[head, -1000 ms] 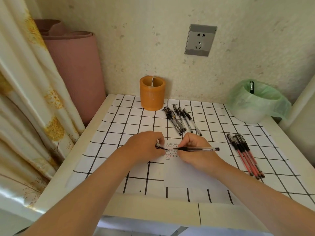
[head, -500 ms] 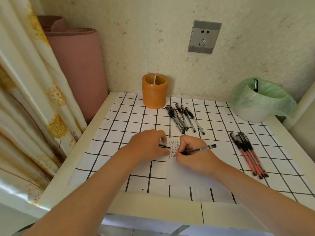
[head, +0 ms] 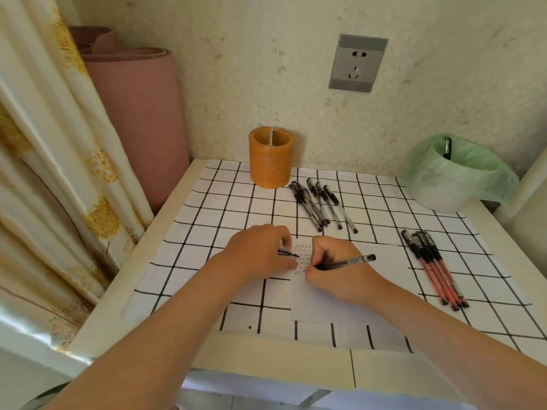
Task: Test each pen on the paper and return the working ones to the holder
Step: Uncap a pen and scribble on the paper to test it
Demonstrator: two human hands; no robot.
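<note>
My right hand (head: 334,269) grips a black pen (head: 347,262) in writing pose, its tip down on the white paper (head: 331,303) beside rows of small written marks. My left hand (head: 260,254) rests on the paper's left edge and pinches the pen's cap (head: 285,252). The orange pen holder (head: 271,157) stands at the back by the wall. Several black pens (head: 321,207) lie in front of it. Several red pens (head: 433,269) lie at the right.
A bin lined with a green bag (head: 457,176) sits at the back right with one pen inside. The checked table cover (head: 225,208) spans the desk. A pink rolled mat (head: 139,119) and a curtain (head: 50,161) stand at the left. A wall socket (head: 357,63) is above.
The pen in my right hand has tilted from lying flat to a writing angle, tip on the paper. My left hand has stayed put with the cap. The view shifted slightly.
</note>
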